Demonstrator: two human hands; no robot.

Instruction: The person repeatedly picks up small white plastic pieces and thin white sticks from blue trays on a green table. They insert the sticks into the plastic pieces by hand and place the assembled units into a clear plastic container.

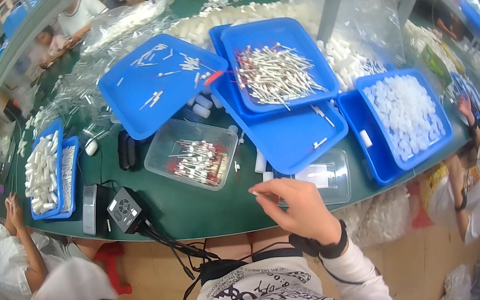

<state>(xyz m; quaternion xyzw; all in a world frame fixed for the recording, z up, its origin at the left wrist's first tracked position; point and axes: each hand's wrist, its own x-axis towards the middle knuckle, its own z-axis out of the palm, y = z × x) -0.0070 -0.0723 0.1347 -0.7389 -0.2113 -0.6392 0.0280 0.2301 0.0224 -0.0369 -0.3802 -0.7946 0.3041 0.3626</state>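
Note:
My right hand (297, 204), with a black band at the wrist, hovers over the green table near its front edge. Its thumb and forefinger are pinched on a small white piece (255, 193), too small to tell more. To the left of the hand stands a clear plastic tub (155, 163) with many thin white-and-red sticks (200, 163). Just behind the hand, a clear lid (337, 176) lies on the table, and a white cylinder (260, 161) stands next to it. My left hand is out of view.
Blue trays (138, 89) hold loose sticks; a stacked tray (263, 30) is heaped with them. White caps fill another blue tray (437, 144) at right. Two black boxes with cables (127, 211) sit at the front-left edge. Co-workers sit around the table (195, 208).

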